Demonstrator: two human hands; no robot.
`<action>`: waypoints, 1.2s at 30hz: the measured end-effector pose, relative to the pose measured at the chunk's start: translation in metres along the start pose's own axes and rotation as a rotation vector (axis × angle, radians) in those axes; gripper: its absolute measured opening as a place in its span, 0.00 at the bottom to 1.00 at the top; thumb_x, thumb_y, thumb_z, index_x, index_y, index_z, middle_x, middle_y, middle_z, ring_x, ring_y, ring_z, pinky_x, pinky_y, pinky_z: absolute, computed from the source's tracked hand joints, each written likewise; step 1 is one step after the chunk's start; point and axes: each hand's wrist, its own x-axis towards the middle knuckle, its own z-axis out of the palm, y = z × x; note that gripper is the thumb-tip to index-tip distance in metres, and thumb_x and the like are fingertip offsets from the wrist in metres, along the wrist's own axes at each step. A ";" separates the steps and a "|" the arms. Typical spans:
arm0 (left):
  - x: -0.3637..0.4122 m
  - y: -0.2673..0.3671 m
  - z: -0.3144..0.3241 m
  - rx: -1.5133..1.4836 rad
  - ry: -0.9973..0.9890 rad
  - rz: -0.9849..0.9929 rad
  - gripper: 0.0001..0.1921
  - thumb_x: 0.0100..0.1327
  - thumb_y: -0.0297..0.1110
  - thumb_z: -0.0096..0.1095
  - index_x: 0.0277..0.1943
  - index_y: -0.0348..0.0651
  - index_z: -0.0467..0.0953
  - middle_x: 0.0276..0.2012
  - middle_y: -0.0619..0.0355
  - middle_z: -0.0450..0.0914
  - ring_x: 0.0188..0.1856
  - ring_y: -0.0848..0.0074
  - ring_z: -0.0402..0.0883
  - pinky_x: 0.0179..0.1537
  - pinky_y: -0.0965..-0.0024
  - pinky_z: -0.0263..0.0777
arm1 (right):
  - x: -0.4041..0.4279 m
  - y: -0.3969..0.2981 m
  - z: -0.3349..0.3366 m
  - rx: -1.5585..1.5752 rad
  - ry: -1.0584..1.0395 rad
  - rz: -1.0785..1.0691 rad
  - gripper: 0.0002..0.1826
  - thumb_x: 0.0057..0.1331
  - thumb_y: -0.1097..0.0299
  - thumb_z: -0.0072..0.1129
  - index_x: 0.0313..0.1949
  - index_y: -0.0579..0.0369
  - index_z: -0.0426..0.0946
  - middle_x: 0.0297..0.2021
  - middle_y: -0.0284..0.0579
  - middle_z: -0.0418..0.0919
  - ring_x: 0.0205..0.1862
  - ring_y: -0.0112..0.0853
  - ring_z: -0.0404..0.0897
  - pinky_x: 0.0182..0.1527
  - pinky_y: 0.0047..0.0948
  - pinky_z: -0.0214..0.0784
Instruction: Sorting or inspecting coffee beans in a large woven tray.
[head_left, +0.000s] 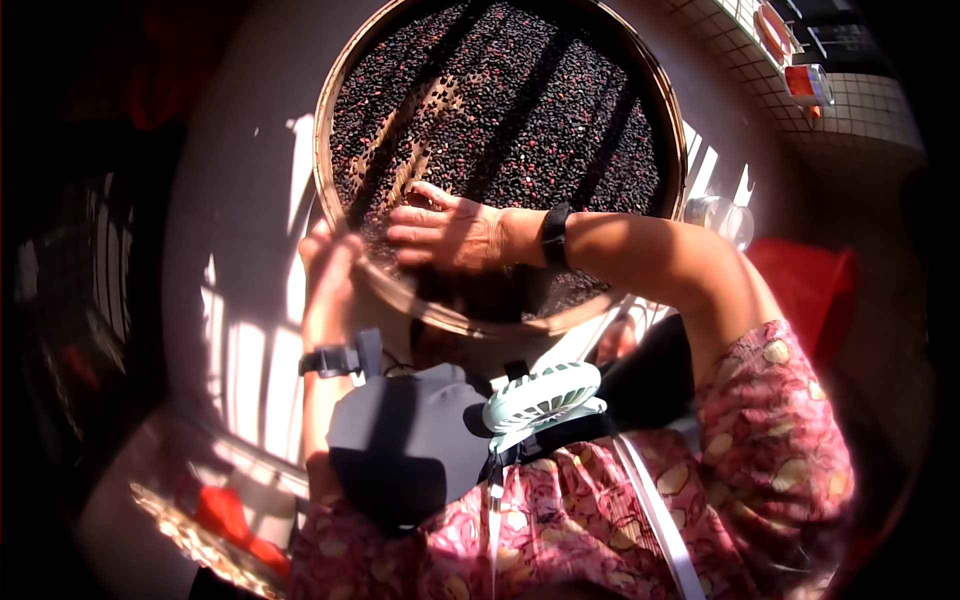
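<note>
A large round woven tray (679, 150) with a raised rim is spread with small dark beans (525, 112), among them some red and pale ones. Patches of the woven bottom show at its left. My left hand (330, 259), somewhat blurred, grips the rim at the lower left. My right hand (450, 229) lies palm down over the beans near the lower left part of the tray, its fingers pointing left and a little apart. What is under the palm is hidden. Both wrists wear dark bands.
A pale green portable fan (544, 397) hangs at my chest. To the right are a red container (802, 292) and a clear plastic vessel (720, 217). A jar with a red label (808, 85) stands by the tiled wall. Part of a woven item (195, 544) shows at the lower left.
</note>
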 end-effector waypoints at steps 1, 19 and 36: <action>-0.001 0.003 0.000 -0.022 -0.034 0.004 0.20 0.44 0.17 0.50 0.45 0.31 0.73 0.28 0.64 0.75 0.24 0.86 0.69 0.27 0.82 0.64 | 0.000 0.010 -0.003 -0.013 0.030 0.028 0.23 0.58 0.55 0.46 0.53 0.43 0.70 0.58 0.44 0.65 0.62 0.44 0.60 0.61 0.62 0.45; 0.001 0.016 -0.002 0.025 -0.103 -0.049 0.17 0.43 0.16 0.50 0.40 0.30 0.74 0.22 0.67 0.69 0.21 0.87 0.65 0.24 0.83 0.60 | -0.087 -0.021 -0.028 0.296 0.038 -0.156 0.10 0.56 0.65 0.50 0.36 0.51 0.77 0.51 0.40 0.73 0.56 0.38 0.67 0.57 0.47 0.55; -0.007 0.023 0.006 0.051 -0.060 -0.024 0.08 0.43 0.16 0.54 0.29 0.35 0.74 0.21 0.66 0.70 0.21 0.85 0.66 0.24 0.80 0.60 | -0.097 0.067 -0.070 -0.221 0.147 0.412 0.19 0.53 0.67 0.53 0.45 0.59 0.74 0.50 0.52 0.70 0.55 0.43 0.65 0.54 0.53 0.56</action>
